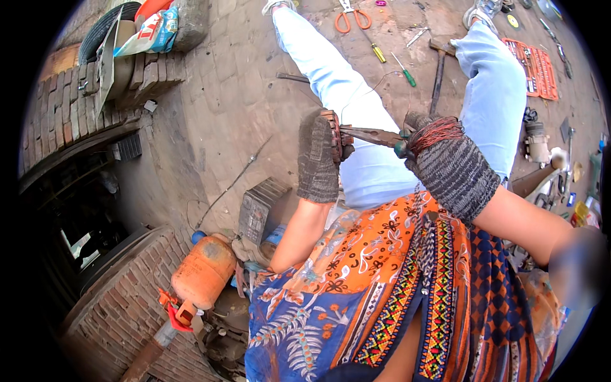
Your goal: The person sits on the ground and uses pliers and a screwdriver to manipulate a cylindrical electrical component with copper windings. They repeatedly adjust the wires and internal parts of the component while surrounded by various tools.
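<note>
My left hand (316,159), in a dark grey knitted glove, is closed around a small round part with copper-coloured windings (334,135), which looks like a motor stator. My right hand (457,175), gloved alike, grips pliers (372,135) with dark jaws and green-blue handles. The jaw tips point left and meet the edge of the wound part; whether they pinch a wire cannot be made out. A bundle of reddish copper wire (440,135) lies over the fingers of my right hand. Both hands are above my lap, between my outstretched legs.
On the paved ground ahead lie orange-handled scissors (352,21), a yellow screwdriver (379,53), a green screwdriver (408,77) and a hammer (439,76). A red socket set (540,71) lies right. An orange tank (203,270) stands lower left beside brickwork (137,299).
</note>
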{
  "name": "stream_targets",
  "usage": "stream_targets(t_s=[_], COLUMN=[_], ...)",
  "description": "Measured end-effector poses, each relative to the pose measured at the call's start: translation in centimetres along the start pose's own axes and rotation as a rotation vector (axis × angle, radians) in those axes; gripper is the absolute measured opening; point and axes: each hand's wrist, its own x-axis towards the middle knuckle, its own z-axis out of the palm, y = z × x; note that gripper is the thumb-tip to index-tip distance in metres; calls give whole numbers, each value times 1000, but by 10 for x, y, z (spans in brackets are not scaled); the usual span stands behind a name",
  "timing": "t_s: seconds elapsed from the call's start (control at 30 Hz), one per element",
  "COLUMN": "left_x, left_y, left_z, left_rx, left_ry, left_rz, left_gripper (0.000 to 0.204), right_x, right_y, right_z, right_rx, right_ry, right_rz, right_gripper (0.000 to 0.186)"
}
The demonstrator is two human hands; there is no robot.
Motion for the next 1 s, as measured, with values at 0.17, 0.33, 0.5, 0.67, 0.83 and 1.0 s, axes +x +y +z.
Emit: stream_targets(t_s=[0.17,0.33,0.5,0.67,0.83,1.0], left_x=[-4,-6,0,-2,-2,-5], left_y=[-1,5,-3,1,0,-1], left_z=[2,5,-6,-10,-9,-9], left_rx=[-9,8,52,-83,-61,-38], left_ry=[16,41,-20,-87,-16,-21], left_rz=[23,-80,-34,-87,-65,-65], left_gripper=[45,48,49,38,53,54], right_x=[1,-1,-5,-9,-12,-12], right_y=[-6,10,4,1,-2,-11], right_z=[15,12,-13,-25,-24,-31], right_rx=[3,82,350,383,366,257], right_ry=[-1,-244,-282,-291,-262,-144], right_rz=[95,35,-44,-31,-22,-136], right_gripper=[21,27,28,28,28,31])
